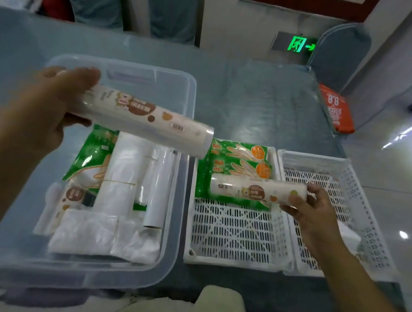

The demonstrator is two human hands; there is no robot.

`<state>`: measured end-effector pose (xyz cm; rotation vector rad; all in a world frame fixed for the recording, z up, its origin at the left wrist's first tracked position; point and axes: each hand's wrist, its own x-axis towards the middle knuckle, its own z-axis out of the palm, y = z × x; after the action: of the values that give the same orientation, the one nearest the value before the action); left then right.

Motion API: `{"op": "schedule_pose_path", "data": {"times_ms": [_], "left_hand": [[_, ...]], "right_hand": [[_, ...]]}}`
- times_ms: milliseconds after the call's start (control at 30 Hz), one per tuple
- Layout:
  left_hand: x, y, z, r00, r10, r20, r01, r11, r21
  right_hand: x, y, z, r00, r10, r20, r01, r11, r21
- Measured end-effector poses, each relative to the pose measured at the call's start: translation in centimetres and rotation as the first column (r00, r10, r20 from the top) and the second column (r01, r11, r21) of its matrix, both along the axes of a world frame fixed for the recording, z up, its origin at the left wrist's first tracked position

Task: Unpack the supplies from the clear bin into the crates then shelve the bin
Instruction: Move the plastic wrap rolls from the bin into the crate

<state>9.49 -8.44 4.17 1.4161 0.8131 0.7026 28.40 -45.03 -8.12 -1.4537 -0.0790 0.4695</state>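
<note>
Clear bin (pixel 177 203) sits on the desk (pixel 256 105), left of two white crates. Left hand (pixel 49 111) has its grip closed around a cream printed roll (pixel 150 122), held in the air over the bin. Right hand (pixel 316 213) has its grip closed on the end of a second roll (pixel 254 190), lying over green packets (pixel 237 159) in the near crate (pixel 232 235). Far crate (pixel 344 185) just beside it. Roll print is too blurred to read. Red pack (pixel 336 111) at the desk edge shows "8.8".
</note>
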Motion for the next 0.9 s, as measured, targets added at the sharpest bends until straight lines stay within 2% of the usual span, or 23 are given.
{"op": "schedule_pose_path", "data": {"times_ms": [100,233,300,367,400,467,533,600,667,700,733,800,833,867,900], "left_hand": [[1.3,-4.2,0.9,0.994,-0.102,0.045,0.100,0.994,0.043],[3.4,-10.2,-0.6,0.966,-0.169,-0.196,0.205,0.962,0.180],[4.0,-12.3,-1.5,0.937,-0.166,-0.307,0.241,0.944,0.226],[4.5,-13.9,-2.2,0.915,-0.211,-0.345,0.287,0.939,0.187],[4.7,-14.6,-2.3,0.906,-0.240,-0.348,0.306,0.940,0.150],[5.1,-16.3,-2.3,0.880,-0.269,-0.391,0.346,0.928,0.139],[5.6,-18.4,-2.7,0.838,-0.250,-0.484,0.393,0.893,0.219],[6.2,-20.9,-3.8,0.828,-0.206,-0.522,0.404,0.864,0.300],[6.7,-23.2,-5.5,0.834,-0.138,-0.535,0.378,0.848,0.370],[6.9,-24.1,-6.5,0.834,-0.104,-0.542,0.363,0.843,0.397],[7.0,-24.8,-7.7,0.832,-0.086,-0.548,0.360,0.835,0.415],[7.1,-25.4,-10.3,0.837,-0.097,-0.538,0.352,0.849,0.395],[7.1,-25.4,-11.6,0.845,-0.121,-0.520,0.328,0.886,0.328],[7.0,-25.3,-12.7,0.856,-0.151,-0.495,0.293,0.929,0.224],[7.0,-25.1,-13.8,0.867,-0.175,-0.466,0.252,0.962,0.107]], "right_hand": [[0.9,-1.7,-2.2,0.985,0.173,0.016,-0.165,0.958,-0.233],[1.1,-3.5,-5.1,0.917,0.367,-0.156,-0.398,0.868,-0.297],[1.0,-4.2,-5.9,0.841,0.503,-0.200,-0.540,0.749,-0.384],[1.3,-4.5,-6.0,0.715,0.684,-0.144,-0.615,0.518,-0.594],[1.6,-4.5,-5.9,0.617,0.780,-0.105,-0.597,0.377,-0.708],[2.1,-4.3,-5.9,0.394,0.919,-0.031,-0.437,0.157,-0.885],[2.3,-3.7,-5.9,0.215,0.976,0.023,-0.274,0.083,-0.958],[2.3,-3.3,-6.2,0.103,0.994,0.040,-0.191,0.059,-0.980],[2.4,-3.7,-6.6,0.069,0.996,0.064,-0.163,0.074,-0.984],[2.5,-4.2,-6.7,0.078,0.991,0.106,-0.171,0.118,-0.978],[2.6,-4.7,-6.6,0.098,0.977,0.188,-0.184,0.203,-0.962],[2.9,-6.0,-6.7,0.171,0.881,0.441,-0.169,0.467,-0.868],[3.0,-6.5,-6.7,0.204,0.792,0.575,-0.125,0.604,-0.787],[3.2,-6.7,-6.7,0.228,0.713,0.663,-0.076,0.692,-0.718],[3.4,-6.5,-6.8,0.241,0.670,0.702,-0.039,0.730,-0.683]]}}
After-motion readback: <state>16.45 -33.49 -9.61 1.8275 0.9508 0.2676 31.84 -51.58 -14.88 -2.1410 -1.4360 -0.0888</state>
